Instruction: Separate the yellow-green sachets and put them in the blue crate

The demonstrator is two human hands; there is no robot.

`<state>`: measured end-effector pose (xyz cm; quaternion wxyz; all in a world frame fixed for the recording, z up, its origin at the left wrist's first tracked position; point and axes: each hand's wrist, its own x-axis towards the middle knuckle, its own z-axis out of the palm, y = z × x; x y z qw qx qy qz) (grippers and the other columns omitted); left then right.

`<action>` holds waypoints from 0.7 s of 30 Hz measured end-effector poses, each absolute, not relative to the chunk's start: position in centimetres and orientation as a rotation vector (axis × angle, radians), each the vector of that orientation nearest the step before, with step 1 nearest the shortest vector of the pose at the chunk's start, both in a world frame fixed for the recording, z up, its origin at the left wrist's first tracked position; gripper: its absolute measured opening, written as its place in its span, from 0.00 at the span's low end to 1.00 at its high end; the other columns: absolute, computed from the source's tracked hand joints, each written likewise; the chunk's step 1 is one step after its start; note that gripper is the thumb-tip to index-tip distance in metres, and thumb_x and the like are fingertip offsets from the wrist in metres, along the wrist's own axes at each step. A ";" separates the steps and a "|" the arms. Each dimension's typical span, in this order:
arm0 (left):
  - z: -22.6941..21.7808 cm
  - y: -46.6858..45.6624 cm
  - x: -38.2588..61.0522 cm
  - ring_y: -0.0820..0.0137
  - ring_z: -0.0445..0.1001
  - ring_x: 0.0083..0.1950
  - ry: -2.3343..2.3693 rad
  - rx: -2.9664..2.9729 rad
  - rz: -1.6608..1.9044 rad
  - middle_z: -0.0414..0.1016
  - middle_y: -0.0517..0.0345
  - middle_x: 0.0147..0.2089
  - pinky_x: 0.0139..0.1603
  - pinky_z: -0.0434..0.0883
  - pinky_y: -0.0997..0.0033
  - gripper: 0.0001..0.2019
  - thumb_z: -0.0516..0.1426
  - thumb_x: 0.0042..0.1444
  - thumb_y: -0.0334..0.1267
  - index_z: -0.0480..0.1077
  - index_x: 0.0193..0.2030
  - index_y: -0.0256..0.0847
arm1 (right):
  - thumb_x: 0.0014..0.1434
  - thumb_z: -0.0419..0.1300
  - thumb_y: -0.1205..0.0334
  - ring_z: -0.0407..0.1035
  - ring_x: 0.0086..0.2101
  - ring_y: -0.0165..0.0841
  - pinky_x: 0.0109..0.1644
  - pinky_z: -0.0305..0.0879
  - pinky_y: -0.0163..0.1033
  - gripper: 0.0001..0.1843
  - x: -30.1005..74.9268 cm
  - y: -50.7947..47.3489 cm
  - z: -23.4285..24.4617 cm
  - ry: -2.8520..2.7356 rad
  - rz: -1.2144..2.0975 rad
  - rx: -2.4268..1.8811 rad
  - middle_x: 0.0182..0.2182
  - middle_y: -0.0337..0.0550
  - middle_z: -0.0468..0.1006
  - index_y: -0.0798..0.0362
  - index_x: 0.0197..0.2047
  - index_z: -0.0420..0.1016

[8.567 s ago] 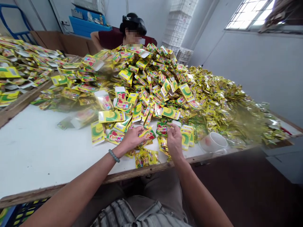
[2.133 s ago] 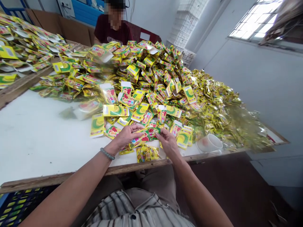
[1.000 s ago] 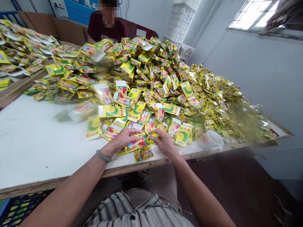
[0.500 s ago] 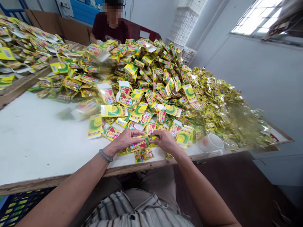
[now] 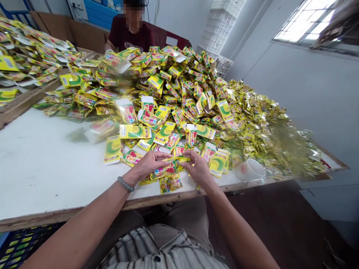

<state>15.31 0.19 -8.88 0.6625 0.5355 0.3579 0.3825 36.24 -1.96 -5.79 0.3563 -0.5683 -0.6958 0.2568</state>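
My left hand (image 5: 148, 165), with a beaded bracelet (image 5: 125, 184) at the wrist, is closed on a small printed yellow-green carton (image 5: 166, 170). At the carton's right end, my right hand (image 5: 198, 169) pinches a small yellow packet (image 5: 183, 160). Whether part of that packet lies inside the carton I cannot tell. Just below, a shiny candy packet (image 5: 171, 184) lies near the table's front edge. Loose flat cartons (image 5: 218, 164) lie to the right of my right hand, and others (image 5: 112, 149) lie beyond my left hand.
A tall heap of cartons (image 5: 168, 71) fills the table's middle. Many foil packets (image 5: 252, 116) are piled at the right, beside a white mug (image 5: 249, 170). A wooden strip (image 5: 30, 99) separates more cartons at the left. Across the heap sits a person in a dark red shirt (image 5: 131, 33).
My right hand's fingers have opened out slightly and shifted, with the yellow packet now showing more at the carton's right end. My left hand stays nearly still with the carton.
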 end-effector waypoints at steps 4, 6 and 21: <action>-9.2 0.2 15.2 0.63 0.79 0.40 0.824 1.275 0.833 0.83 0.51 0.39 0.41 0.72 0.68 0.27 0.70 0.41 0.51 0.79 0.45 0.36 | 0.49 0.64 0.62 0.67 0.27 0.30 0.33 0.63 0.37 0.11 35.4 -2.4 -5.6 -1.843 0.629 -1.493 0.32 0.37 0.78 0.50 0.37 0.69; -9.3 0.2 15.2 0.63 0.79 0.40 0.831 1.282 0.824 0.83 0.51 0.39 0.42 0.72 0.67 0.26 0.69 0.42 0.50 0.79 0.45 0.36 | 0.49 0.63 0.63 0.66 0.27 0.29 0.34 0.64 0.37 0.11 35.6 -2.5 -5.3 -1.917 0.646 -1.463 0.34 0.37 0.78 0.50 0.38 0.69; -9.1 0.3 15.4 0.59 0.79 0.46 0.791 1.167 0.923 0.82 0.49 0.46 0.48 0.73 0.64 0.29 0.71 0.39 0.51 0.78 0.48 0.37 | 0.53 0.63 0.60 0.72 0.38 0.34 0.42 0.70 0.41 0.22 35.2 -2.1 -5.8 -1.763 0.665 -1.300 0.43 0.45 0.77 0.49 0.51 0.64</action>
